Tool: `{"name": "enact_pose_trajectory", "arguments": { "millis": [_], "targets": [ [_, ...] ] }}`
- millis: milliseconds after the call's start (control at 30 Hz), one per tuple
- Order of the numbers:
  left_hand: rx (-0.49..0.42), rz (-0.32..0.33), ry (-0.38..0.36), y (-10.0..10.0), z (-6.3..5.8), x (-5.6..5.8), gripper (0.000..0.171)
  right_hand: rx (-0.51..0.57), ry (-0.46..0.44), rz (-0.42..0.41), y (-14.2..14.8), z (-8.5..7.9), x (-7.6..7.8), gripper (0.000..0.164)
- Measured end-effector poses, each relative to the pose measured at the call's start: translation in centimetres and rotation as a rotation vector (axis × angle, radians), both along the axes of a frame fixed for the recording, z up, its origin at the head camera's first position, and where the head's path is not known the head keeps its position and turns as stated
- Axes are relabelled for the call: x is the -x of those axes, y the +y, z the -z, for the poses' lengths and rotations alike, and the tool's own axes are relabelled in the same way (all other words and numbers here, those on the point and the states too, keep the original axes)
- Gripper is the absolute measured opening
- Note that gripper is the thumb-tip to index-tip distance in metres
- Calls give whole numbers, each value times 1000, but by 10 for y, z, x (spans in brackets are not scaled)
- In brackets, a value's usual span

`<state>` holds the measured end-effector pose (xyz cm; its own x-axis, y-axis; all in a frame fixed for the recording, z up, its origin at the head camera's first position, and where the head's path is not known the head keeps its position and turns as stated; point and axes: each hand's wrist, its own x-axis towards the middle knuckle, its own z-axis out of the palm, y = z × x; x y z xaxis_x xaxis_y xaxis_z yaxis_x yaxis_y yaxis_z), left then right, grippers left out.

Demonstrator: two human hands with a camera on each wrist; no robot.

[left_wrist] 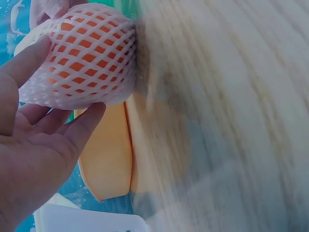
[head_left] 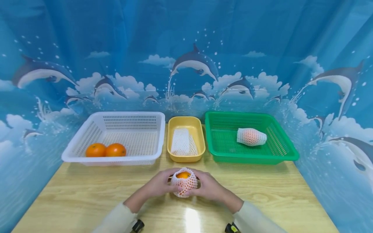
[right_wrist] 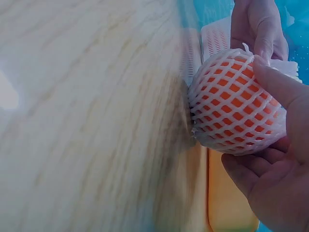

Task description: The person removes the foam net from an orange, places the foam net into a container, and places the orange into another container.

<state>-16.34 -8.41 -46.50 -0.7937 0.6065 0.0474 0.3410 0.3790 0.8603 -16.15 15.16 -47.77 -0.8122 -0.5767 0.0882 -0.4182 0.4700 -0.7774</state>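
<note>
Between both hands, an orange sits inside a white foam net sleeve, its top showing through the open end. The left hand grips the sleeved orange from the left, thumb at the front and fingers curled behind. From the right, the right hand holds it the same way. Both wrist views show the net stretched over the fruit, with orange diamonds between the strands. Fingertips of the right hand lie under the net in the right wrist view.
A white basket with two oranges stands at the back left. Flat foam nets lie in a yellow tray at the middle. In the green basket at right is a net-wrapped fruit. A dolphin-print curtain hangs behind the wooden table.
</note>
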Motion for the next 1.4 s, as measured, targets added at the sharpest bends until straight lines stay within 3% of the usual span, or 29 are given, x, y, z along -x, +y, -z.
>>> {"name": "enact_pose_trajectory", "arguments": {
  "millis": [300, 700, 933, 1167, 1267, 1400],
  "targets": [
    [-7, -11, -10, 0, 4, -2, 62, 11, -8, 21, 0, 3, -3, 81],
    [28, -30, 34, 3, 5, -3, 67, 64, -2, 18, 0, 1, -3, 71],
    [61, -50, 54, 6, 5, -4, 82, 109, 68, 35, 2, 0, -5, 57],
    [53, -82, 63, 11, 6, -4, 74, 178, 101, 69, 3, 3, -5, 41],
    [47, -97, 56, 12, 6, -4, 72, 170, 101, 79, 4, 3, -5, 44],
    [48, -108, 64, 11, 5, -5, 67, 114, 77, 94, 5, 1, -5, 70]
  ]
}}
